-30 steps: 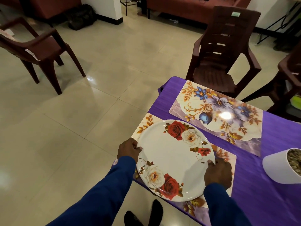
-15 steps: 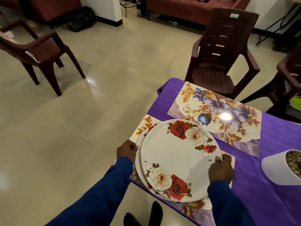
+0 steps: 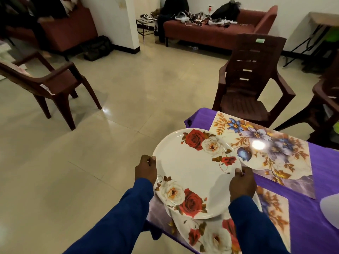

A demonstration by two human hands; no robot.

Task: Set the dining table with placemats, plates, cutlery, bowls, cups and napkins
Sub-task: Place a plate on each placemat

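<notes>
A white plate with red and cream roses (image 3: 194, 171) hangs in the air above the table's near corner. My left hand (image 3: 145, 169) grips its left rim and my right hand (image 3: 242, 183) grips its right rim. Under it a second rose plate (image 3: 211, 235) lies on the near floral placemat (image 3: 275, 208). A second placemat with blue flowers (image 3: 266, 151) lies farther along the purple tablecloth (image 3: 322, 213).
A white pot (image 3: 330, 209) stands at the right edge. A brown plastic chair (image 3: 249, 83) sits just behind the table, another at the right (image 3: 328, 96), a third on the left (image 3: 49, 83). A red sofa (image 3: 216, 32) lines the far wall.
Both hands have lifted the top plate off the stack and carried it up and away from me, uncovering the second plate on the near placemat. The camera has tilted up.
</notes>
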